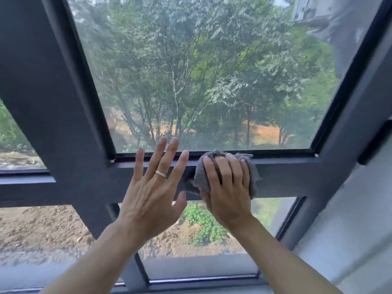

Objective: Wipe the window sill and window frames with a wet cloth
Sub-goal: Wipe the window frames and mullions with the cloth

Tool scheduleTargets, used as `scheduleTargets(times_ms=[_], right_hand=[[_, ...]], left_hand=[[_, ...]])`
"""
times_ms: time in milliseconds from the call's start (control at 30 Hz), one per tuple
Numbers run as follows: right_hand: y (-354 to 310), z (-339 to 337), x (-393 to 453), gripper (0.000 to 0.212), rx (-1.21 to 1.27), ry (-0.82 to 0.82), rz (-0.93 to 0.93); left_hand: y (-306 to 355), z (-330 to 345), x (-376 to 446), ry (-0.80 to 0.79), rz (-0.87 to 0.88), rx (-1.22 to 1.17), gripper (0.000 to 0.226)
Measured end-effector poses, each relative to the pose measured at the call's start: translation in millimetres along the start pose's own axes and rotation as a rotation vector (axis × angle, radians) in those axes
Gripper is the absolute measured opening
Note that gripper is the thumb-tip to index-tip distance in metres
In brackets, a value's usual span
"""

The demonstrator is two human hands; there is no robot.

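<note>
1. The person stands close to a dark grey metal window frame point(70, 132), both bare forearms reaching up to its horizontal crossbar point(286, 177).
2. The right hand point(227, 187) lies on a crumpled grey cloth point(253, 179), with the fingers curled over the top of the wad and pressing it against the crossbar. The cloth sits on the bar just below the bottom edge of the large upper pane, a little right of the middle of the view, and its edges bulge out above the knuckles and at both sides of the hand.
3. The left hand point(151, 187) is spread flat, with straight fingers fanned apart and nothing held. It is just beside the right hand, to its left, in front of the same crossbar; the fingertips reach up to the lower edge of the upper pane. I cannot tell whether the palm actually touches the frame.
4. A plain silver ring point(160, 174) sits on one finger of the left hand.
5. A fine mesh screen point(212, 71) covers the large upper pane, and green leafy trees point(180, 60) show hazily through it.
6. Below the crossbar, the lower panes look out on bare brown earth point(42, 225) and a patch of low green plants point(203, 221).
7. A pale grey-white wall point(350, 240) meets the frame on the right.
</note>
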State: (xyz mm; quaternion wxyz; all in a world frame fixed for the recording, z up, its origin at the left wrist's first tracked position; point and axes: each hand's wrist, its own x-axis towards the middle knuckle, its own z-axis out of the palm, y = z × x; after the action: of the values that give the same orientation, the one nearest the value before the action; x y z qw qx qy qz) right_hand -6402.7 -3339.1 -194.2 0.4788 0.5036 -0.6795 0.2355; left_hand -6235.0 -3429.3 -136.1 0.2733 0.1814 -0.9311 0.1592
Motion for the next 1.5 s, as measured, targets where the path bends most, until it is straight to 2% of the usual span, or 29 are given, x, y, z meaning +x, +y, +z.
scheduleTargets(times_ms=[67,100,167,233,267,333,400,467,567,667,800,867,933,1033,1100,1267,1433,1500], right_hand=[[45,-10,-11,0.048,-0.053,-0.012,-0.122],[63,-15,-16,0.047,-0.074,-0.023,-0.106],[68,-20,-22,0.046,-0.075,-0.016,0.083],[39,-14,-16,0.045,-0.035,0.013,0.297],[23,-11,-13,0.045,-0.011,0.014,0.335],[16,-10,-9,0.047,0.028,-0.010,0.227],[43,-15,-16,0.047,0.015,-0.035,0.077],[72,-23,-26,0.045,-0.020,-0.040,0.117],[84,-27,-28,0.043,-0.008,0.012,0.425],[48,-27,-10,0.047,0.165,0.048,0.708],[14,-28,12,0.073,0.364,0.065,0.976],[29,-29,31,0.082,0.396,0.160,1.253],[43,-30,51,0.082,0.436,0.222,1.517],[25,-35,65,0.079,0.597,0.237,1.718],[12,-39,68,0.083,0.649,0.200,1.764],[82,-53,57,0.079,0.586,0.232,1.827],[28,-53,63,0.079,0.691,0.119,1.719],[46,-52,60,0.079,0.627,0.135,1.743]], left_hand=[[8,1,8,-0.026,0.003,0.021,0.076],[12,2,11,-0.037,-0.003,0.028,0.076],[18,3,14,-0.062,-0.021,0.036,0.077],[21,3,15,-0.058,-0.028,0.055,0.078],[22,4,15,-0.046,-0.017,0.065,0.079],[23,1,20,-0.036,0.026,0.071,0.079],[27,-2,29,-0.027,0.081,0.071,0.078],[32,-5,36,-0.014,0.114,0.065,0.076],[40,-12,52,-0.030,0.182,0.074,0.075],[42,-21,70,-0.044,0.246,0.114,0.077],[40,-32,89,-0.034,0.321,0.152,0.079],[41,-35,101,-0.022,0.403,0.163,0.078],[43,-37,112,-0.011,0.475,0.161,0.077],[47,-39,126,0.010,0.578,0.144,0.077],[47,-39,132,0.025,0.625,0.135,0.080],[42,-40,136,0.036,0.644,0.122,0.081],[45,-36,134,0.020,0.661,0.088,0.078],[47,-35,133,0.027,0.706,0.083,0.077]])
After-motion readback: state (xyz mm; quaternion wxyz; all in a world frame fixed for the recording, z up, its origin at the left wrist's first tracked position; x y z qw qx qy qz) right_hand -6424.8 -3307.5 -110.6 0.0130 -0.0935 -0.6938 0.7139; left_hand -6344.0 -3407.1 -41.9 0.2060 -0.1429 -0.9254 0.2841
